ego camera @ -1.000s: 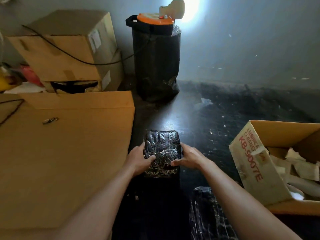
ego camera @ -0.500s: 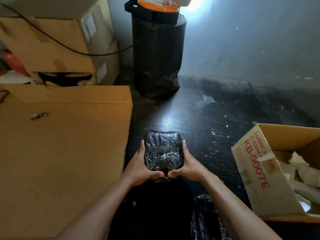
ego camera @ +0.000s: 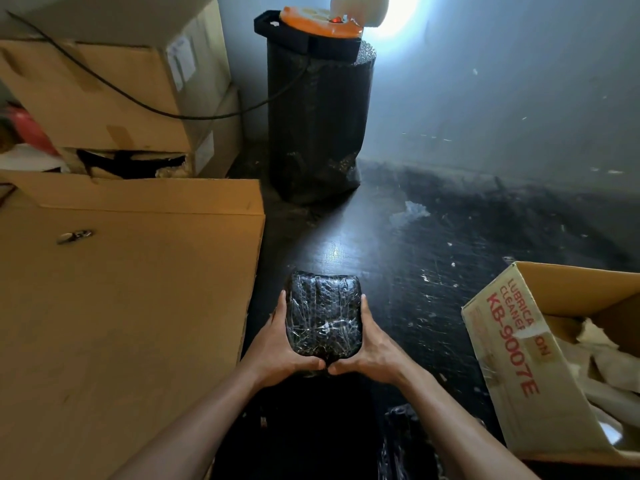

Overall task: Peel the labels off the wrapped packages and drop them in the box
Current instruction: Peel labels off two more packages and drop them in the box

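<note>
A black package wrapped in shiny plastic film is held up in front of me over the dark floor. My left hand grips its left side and my right hand grips its right side, thumbs meeting under its near edge. No label shows on the face turned to me. An open cardboard box printed in red stands at the right, with several pale peeled scraps inside. Another wrapped package lies on the floor by my right forearm.
A large flat cardboard box fills the left side. Stacked cartons with a black cable stand behind it. A tall black wrapped roll with an orange cap stands at the back by the wall. Dark scuffed floor lies between.
Both hands have lifted the package and tipped its far end up toward me. My thumbs have slid down from its sides to meet under the near edge.
</note>
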Tool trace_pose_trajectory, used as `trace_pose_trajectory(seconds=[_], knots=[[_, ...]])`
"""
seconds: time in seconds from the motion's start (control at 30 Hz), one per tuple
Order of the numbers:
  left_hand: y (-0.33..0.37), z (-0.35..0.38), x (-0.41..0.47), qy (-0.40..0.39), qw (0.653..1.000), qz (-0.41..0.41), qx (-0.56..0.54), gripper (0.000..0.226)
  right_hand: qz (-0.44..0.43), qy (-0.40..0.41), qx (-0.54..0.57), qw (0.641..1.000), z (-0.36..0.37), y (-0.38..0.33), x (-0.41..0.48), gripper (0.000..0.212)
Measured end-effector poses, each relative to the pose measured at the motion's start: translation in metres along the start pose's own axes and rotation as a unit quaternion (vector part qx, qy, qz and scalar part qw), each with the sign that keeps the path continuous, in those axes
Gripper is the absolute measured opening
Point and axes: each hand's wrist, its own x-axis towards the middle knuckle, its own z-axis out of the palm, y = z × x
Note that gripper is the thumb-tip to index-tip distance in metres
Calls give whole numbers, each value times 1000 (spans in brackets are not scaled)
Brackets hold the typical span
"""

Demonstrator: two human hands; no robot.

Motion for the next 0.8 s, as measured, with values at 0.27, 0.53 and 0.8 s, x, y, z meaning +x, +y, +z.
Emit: trace_pose_trajectory(seconds=[0.27,0.53,0.8], knots=[[-2,-21,-47,-7,1000,18,-4,172,-24,13,28,999,19,-20,-48,163],[-29,-16,-110,-30,999,22,-29,177,-34,23,32,999,66,-13,-102,167],[-60,18,-173,-36,999,-3,-30,174,3,23,31,999,117,14,-155,163]])
